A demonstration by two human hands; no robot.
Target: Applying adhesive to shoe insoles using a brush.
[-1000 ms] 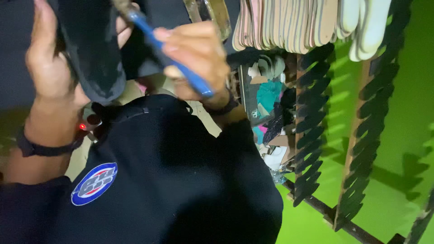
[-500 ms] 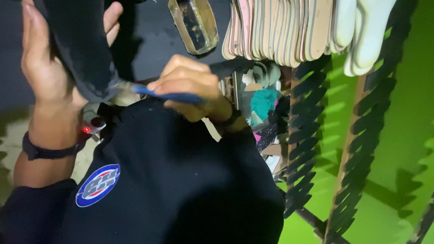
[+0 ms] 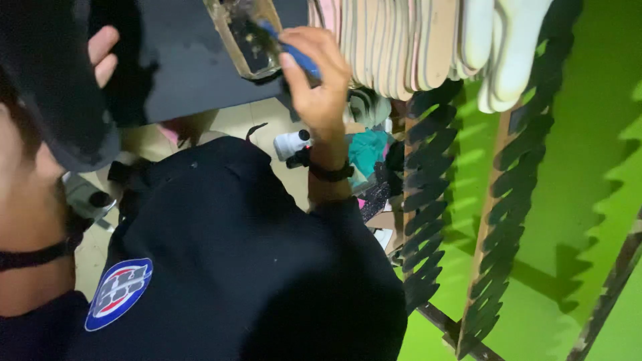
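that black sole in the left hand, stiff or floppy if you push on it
The black sole looks thin and flat, so it would probably flex under a push rather than stay rigid. The left hand holds it up alone, suggesting it is light. Its matte surface seems unlikely to slip.

I can't see most of my left hand [image 3: 40, 134]: the dark sole [image 3: 60, 87] covers it. The brush [image 3: 294, 53] tip blurs inside the glue tin [image 3: 231, 40], cut off at the top edge.
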